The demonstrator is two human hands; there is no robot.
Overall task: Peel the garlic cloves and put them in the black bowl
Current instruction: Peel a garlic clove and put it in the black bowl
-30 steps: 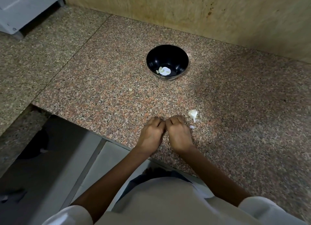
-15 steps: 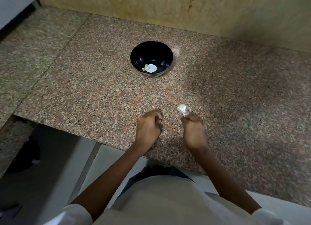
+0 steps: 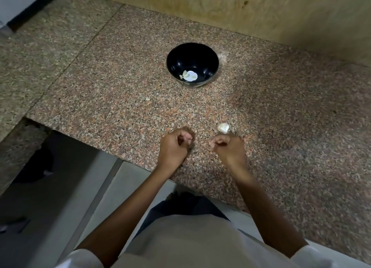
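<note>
Both hands are over the near edge of the counter [image 3: 120, 77], held apart with bare granite between them. The left hand [image 3: 174, 145] is curled into a loose fist, thumb tucked against the fingertips; whether it pinches anything inside, I cannot tell. The right hand [image 3: 228, 147] is curled too, fingertips drawn together and pointing left, and the blur hides whether there's anything in that pinch.

Just beyond the right knuckles, nearly touching them, sits the garlic [image 3: 223, 128], a pale lump lying on the stone. Its fat end faces away from the person and it narrows toward the right hand, so the long axis runs roughly near to far, leaning a little to the right.

Well past the hands, up toward the wall [image 3: 220, 7], the bowl [image 3: 172, 55] stands upright. Two or three pale cloves [image 3: 185, 74] lie at its bottom, beside a bright white patch. A tiny pale scrap [image 3: 147, 98] lies on the counter, left of the bowl and nearer the person.
</note>
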